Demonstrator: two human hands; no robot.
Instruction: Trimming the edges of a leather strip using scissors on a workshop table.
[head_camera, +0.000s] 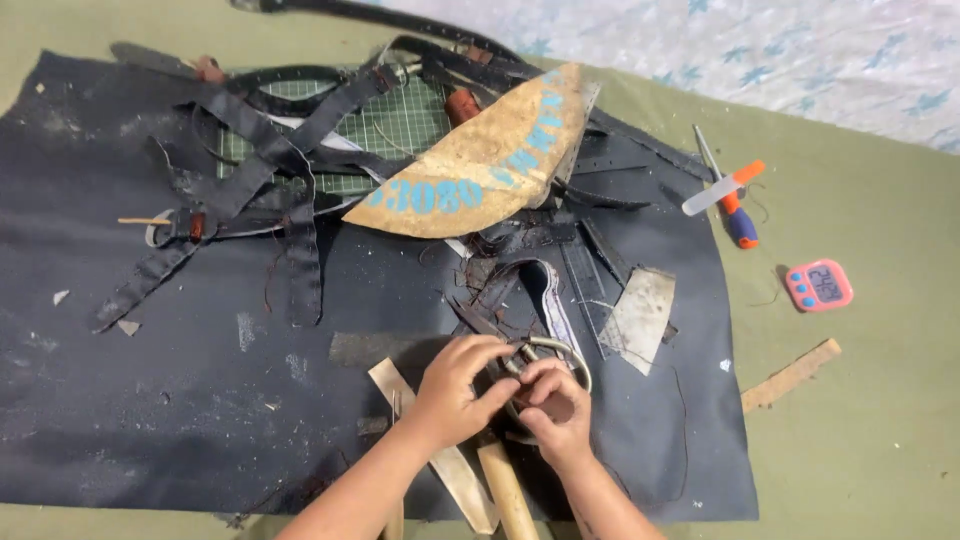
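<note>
Both hands (505, 390) pinch metal ring (560, 352) between fingertips.

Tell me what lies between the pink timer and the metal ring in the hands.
In the head view, a grey trapezoid metal sheet lies on the dark mat between the pink timer and the metal ring; beyond the mat's edge, bare green cloth.

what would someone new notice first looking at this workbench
Probably the big curved tan piece with blue stencilled markings, propped over a tangle of black straps at the top of the dark mat. Next, the left hand and right hand gripping a metal ring at bottom centre. To the right, on the green surface, lies a small pink digital timer.
</note>
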